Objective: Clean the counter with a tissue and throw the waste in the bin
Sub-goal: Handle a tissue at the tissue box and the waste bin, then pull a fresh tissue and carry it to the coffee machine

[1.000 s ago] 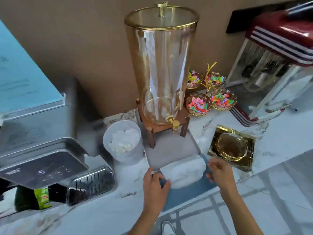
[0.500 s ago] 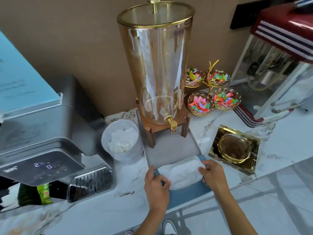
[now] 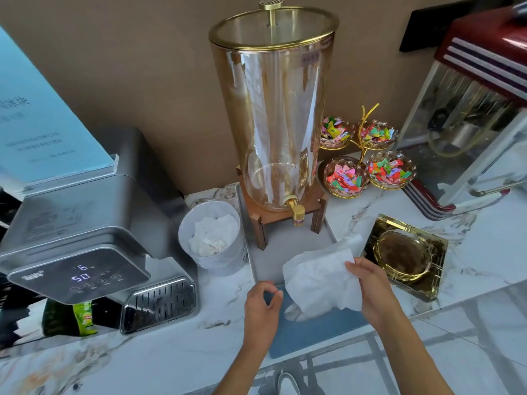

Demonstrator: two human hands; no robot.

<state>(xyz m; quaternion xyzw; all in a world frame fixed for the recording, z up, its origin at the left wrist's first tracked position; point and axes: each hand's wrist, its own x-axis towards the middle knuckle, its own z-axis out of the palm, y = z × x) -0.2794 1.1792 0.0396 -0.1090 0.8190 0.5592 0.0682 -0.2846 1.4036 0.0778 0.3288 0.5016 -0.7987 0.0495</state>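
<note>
White tissue [image 3: 322, 280], crumpled and spread, held off the blue mat [image 3: 316, 334] just in front of the glass dispenser [image 3: 273, 109]. Right hand [image 3: 370, 286] pinches its right edge between thumb and fingers. Left hand [image 3: 263, 306] is off the tissue, fingers curled loosely with thumb and forefinger near each other, holding nothing, hovering over the mat's left edge.

Small bin [image 3: 212, 238] stands just left of the dispenser's wooden stand, beside the grey tray [image 3: 285, 246]; used tissues already inside. Gold dish [image 3: 403, 252] to the dispenser's front right, just beside the right hand. Marble counter [image 3: 171, 354] runs across the front.

Step in hand, as I judge it: wiping pass done on the mat area, tissue being gathered up. Next move likely calls for bunching the sheet into one hand and carrying it left, past the tray's front corner, to drop into the bin; keep the trailing corner clear of the dispenser's tap [image 3: 296, 212].

Against half a second ago: both hands then pressed the tissue flat on the mat. Now the left has let go and the right has lifted the sheet. Bin and dish unmoved.
</note>
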